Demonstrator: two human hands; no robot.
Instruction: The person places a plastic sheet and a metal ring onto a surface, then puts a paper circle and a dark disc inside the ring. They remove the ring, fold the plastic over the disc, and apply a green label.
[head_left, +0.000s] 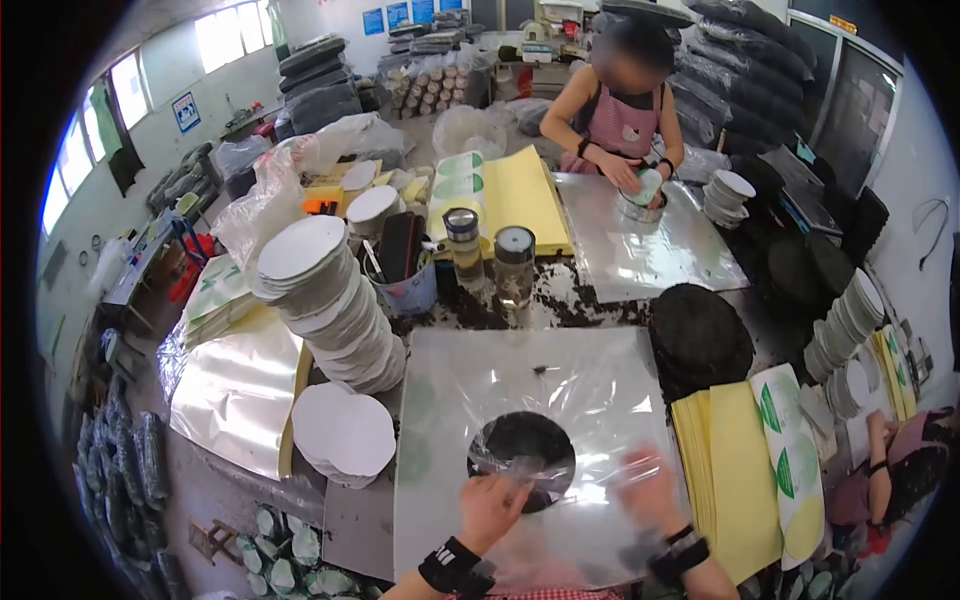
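Work table: dark, crumb-strewn, crowded.

Clear plastic film sheet: large and square, lying flat before the person. It looks thin, light, limp and slippery, and likely to crease; it is probably best taken at an edge or corner.

Stack of yellow paper sheets: just right of the film, with green-printed labels beside it.

Leaning stack of white paper discs: left of the film, with a lower pile in front of it.

Pile of dark round cakes: at the film's far right corner.

Dark round cake: sits on the film near its front edge, partly under gathered film. Judged dense, stiff and crumbly at the rim; better supported from below or gripped across the rim.

Left hand: fingers curled, touching crumpled film at the cake's near edge; whether they pinch it cannot be told.

Right hand: motion-blurred, seen through lifted film; grip cannot be told.

Co-worker: across the table, both hands on a round item.

Two glass jars: upright at mid-table.
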